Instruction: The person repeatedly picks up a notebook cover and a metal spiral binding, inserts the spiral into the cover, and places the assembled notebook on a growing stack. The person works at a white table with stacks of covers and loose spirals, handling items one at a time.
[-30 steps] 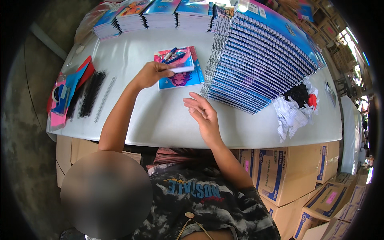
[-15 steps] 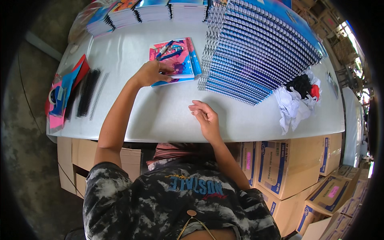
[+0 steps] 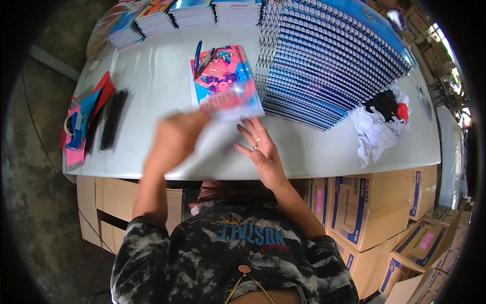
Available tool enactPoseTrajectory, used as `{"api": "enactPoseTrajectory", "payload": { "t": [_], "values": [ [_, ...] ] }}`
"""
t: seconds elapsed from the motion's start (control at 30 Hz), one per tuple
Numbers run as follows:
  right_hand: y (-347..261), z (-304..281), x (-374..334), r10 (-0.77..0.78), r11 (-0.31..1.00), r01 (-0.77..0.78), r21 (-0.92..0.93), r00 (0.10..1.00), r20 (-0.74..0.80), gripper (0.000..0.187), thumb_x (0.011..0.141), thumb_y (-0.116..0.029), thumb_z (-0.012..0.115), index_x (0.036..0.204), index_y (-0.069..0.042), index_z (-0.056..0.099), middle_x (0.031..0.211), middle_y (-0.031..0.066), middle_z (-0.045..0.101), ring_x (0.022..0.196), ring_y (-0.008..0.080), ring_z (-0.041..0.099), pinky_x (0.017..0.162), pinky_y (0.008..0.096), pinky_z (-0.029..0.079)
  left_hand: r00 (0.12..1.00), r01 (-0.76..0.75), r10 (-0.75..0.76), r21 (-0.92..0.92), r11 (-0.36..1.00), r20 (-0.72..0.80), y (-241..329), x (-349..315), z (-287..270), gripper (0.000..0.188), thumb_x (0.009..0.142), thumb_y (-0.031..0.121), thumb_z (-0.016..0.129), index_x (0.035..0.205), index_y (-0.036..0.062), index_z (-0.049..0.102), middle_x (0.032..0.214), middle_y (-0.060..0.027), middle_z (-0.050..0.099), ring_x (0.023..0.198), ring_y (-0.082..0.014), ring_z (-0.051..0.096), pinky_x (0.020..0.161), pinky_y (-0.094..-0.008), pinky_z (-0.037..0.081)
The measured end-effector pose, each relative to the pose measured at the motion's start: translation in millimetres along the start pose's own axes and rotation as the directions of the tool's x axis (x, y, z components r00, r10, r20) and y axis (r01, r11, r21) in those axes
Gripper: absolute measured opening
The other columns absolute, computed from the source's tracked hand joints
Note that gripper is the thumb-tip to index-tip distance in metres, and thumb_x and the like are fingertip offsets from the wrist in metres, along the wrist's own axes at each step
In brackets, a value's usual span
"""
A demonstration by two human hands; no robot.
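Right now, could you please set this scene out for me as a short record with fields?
Left hand: blurred, pinching a printed piece by its near left corner
Right hand: open, fingers by the piece's near edge; contact unclear
Beyond the hands: colourful printed covers, a blue-handled tool lying on them
Table right: tall pile of spiral notebooks, crumpled striped material
Table left: black binding coils, red sheet
Far edge: notebook stacks
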State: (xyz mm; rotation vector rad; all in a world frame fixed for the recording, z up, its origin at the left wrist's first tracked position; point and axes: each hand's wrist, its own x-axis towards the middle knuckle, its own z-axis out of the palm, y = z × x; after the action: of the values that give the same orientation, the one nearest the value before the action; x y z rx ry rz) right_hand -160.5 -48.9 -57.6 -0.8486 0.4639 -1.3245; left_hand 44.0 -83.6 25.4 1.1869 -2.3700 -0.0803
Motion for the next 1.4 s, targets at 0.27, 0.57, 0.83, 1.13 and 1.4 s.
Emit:
{"api": "enactPoseTrajectory", "payload": {
  "t": [0.27, 0.57, 0.83, 1.13, 1.4],
  "values": [
    [-2.8, -20.2, -1.1, -0.141, 0.852, -0.028, -0.523, 0.949, -0.281, 0.018, 0.084, -0.007, 0.056, 0.098, 0.004, 0.060, 0.087, 0.0055, 0.064, 0.078, 0.0082, 0.056, 0.070, 0.0252, 0.045, 0.957, 0.245, -0.279, -0.295, 0.924, -0.079, 40.3, -39.3, 58.6, 0.065, 0.074, 0.009, 0.061, 0.132, 0.0000, 0.032, 0.136, -0.0186, 0.034, 0.128, -0.0327, 0.029, 0.105, -0.0403, 0.022],
    [-27.1, -48.3, -7.0, -0.109, 0.783, 0.072, -0.618, 0.994, -0.022, 0.022, 0.078, -0.002, 0.064, 0.099, 0.002, 0.063, 0.089, 0.0068, 0.065, 0.077, 0.0112, 0.058, 0.071, 0.0256, 0.047, 0.810, 0.320, -0.565, -0.925, 0.204, 0.155, -8.0, -51.6, 113.3, 0.037, 0.070, -0.010, 0.045, 0.104, -0.0003, 0.052, 0.103, -0.0065, 0.057, 0.099, -0.0140, 0.052, 0.087, -0.0282, 0.039],
    [-34.1, -47.6, -5.8, -0.073, 0.742, 0.145, -0.655, 0.988, 0.135, 0.022, 0.078, 0.004, 0.059, 0.099, 0.003, 0.064, 0.091, 0.0107, 0.067, 0.080, 0.0132, 0.061, 0.073, 0.0234, 0.046, 0.869, 0.468, -0.467, -0.031, 0.883, -0.163, -107.8, -59.4, 60.4, 0.027, 0.071, 0.000, 0.057, 0.097, 0.0071, 0.059, 0.098, -0.0134, 0.059, 0.094, -0.0306, 0.055, 0.080, -0.0385, 0.043],
    [-34.3, -43.5, 0.2, -0.116, 0.799, 0.164, -0.579, 0.986, 0.119, 0.024, 0.079, 0.001, 0.060, 0.103, 0.005, 0.061, 0.094, 0.0117, 0.065, 0.082, 0.0123, 0.060, 0.075, 0.0245, 0.047, 0.607, 0.672, -0.780, -0.423, 0.608, -0.156, -179.0, -80.7, 25.6, 0.031, 0.085, 0.027, 0.051, 0.101, 0.0008, 0.053, 0.076, -0.0082, 0.055, 0.071, -0.0151, 0.052, 0.065, -0.0255, 0.042],
    [-31.8, -47.6, 6.2, -0.166, 0.739, 0.213, -0.639, 0.977, 0.134, 0.023, 0.081, -0.002, 0.061, 0.103, 0.005, 0.061, 0.097, 0.0119, 0.065, 0.083, 0.0124, 0.060, 0.076, 0.0241, 0.046, 0.827, 0.503, -0.500, -0.737, 0.451, 0.258, -42.8, -43.4, 10.1, 0.034, 0.093, 0.034, 0.045, 0.081, 0.0032, 0.053, 0.065, 0.0013, 0.041, 0.059, -0.0071, 0.032, 0.054, -0.0219, 0.030]
  ]
}}
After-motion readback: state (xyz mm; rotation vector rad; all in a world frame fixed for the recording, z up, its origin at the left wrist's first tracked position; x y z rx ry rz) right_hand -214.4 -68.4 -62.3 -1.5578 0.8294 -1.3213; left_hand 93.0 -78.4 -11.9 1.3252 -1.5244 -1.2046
